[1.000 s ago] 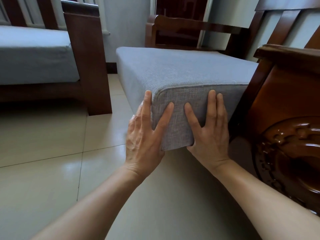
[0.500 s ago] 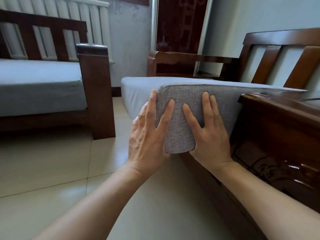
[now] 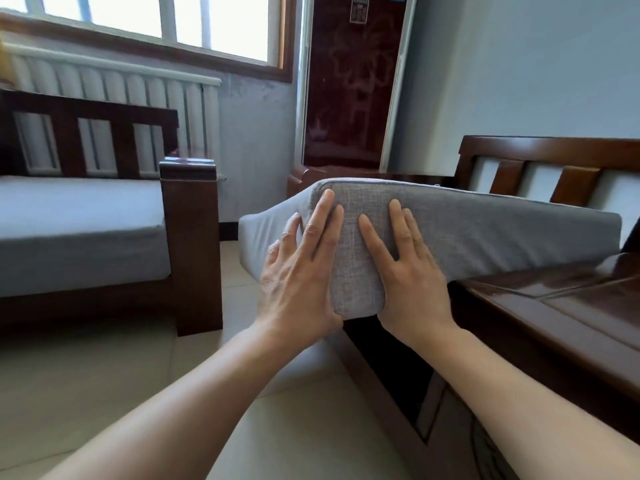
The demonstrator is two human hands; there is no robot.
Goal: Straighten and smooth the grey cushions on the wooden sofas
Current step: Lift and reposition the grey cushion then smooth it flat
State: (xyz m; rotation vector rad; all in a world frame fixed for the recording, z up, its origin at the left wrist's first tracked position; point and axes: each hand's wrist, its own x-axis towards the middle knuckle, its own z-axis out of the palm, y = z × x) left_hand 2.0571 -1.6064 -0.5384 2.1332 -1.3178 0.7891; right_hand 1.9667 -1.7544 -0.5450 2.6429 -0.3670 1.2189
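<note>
Cushion point(image 3: 467, 233) first: the grey seat pad is tipped up at its near-left corner, lifted off the wooden sofa frame point(image 3: 561, 306) on the right, while its far right end looks to rest low against the frame near the slatted backrest point(image 3: 540, 171). You hold it that way, I judge, so you can swing or slide it square onto the bare polished seat boards showing beneath it.

Your left hand point(image 3: 298, 271) wraps the corner, fingers point(image 3: 323, 216) spread and lying flat up the end face, thumb side hidden round the edge. Your right hand point(image 3: 405, 268) presses flat on the front face just beside it, fingers splayed, palm low near the bottom seam. Neither hand pinches the fabric; both push and carry with straight fingers.

Against half a second ago, the corner is raised higher and more of the seat boards lies exposed. A full second back the pad lay nearly level, its top surface in view.

Further left, the second sofa point(image 3: 187, 244) carries its own grey cushion point(image 3: 79, 230), lying flat under the window point(image 3: 173, 22). Pale floor tiles point(image 3: 86, 393) run between the two.
</note>
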